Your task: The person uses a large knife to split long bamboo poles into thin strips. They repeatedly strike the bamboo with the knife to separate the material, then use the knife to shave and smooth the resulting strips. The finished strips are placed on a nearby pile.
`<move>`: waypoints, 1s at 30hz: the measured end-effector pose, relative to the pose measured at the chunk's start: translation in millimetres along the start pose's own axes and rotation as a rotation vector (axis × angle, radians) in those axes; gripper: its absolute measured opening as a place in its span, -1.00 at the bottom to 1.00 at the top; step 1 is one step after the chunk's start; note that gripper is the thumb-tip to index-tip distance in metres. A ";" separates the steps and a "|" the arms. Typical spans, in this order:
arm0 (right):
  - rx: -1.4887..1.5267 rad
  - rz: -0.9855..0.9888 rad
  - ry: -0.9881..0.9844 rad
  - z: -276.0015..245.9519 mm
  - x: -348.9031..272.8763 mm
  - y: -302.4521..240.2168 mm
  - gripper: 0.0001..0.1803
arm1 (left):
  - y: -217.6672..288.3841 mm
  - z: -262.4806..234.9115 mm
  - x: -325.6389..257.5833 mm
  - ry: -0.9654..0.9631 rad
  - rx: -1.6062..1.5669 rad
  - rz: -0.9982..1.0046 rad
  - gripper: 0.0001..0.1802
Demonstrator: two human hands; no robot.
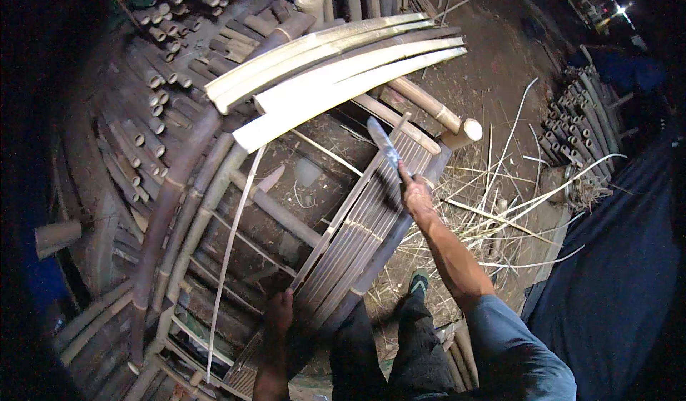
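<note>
My right hand [420, 199] is closed around the handle of a long-bladed knife [384, 144]. Its blade points up and left, over the far end of a slatted bamboo panel [361, 233]. A long narrow bamboo strip [336, 238] runs along the panel's left edge, and a short crosspiece shows at its far end. Low in the picture, my left hand [280, 309] is in shadow, its fingers closed at the strip's near end. Beneath the panel lies a dark bamboo pole frame [279, 215].
Pale split bamboo lengths [343, 90] lie across the frame's far side. Stacked bamboo poles [153, 93] fill the left. Thin shavings [493, 208] litter the ground at right, beside a dark cloth [607, 286]. Another bamboo bundle [582, 122] lies farther right.
</note>
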State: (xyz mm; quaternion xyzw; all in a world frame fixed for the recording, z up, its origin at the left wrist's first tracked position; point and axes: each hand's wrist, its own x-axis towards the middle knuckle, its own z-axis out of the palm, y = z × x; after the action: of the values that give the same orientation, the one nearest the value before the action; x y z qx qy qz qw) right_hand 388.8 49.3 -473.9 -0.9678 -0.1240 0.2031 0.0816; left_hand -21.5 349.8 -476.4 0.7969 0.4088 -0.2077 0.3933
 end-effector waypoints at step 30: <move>-0.033 0.092 -0.082 103.6 64.0 31.7 -0.21 | 68.1 29.4 43.2 0.219 0.162 0.428 -0.43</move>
State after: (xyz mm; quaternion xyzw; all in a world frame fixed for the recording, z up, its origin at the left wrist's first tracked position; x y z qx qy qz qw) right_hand 409.3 47.6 -598.0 -0.9646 -0.0861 0.2440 0.0511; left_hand 58.7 323.2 -491.2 0.9120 0.2530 -0.0645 0.3163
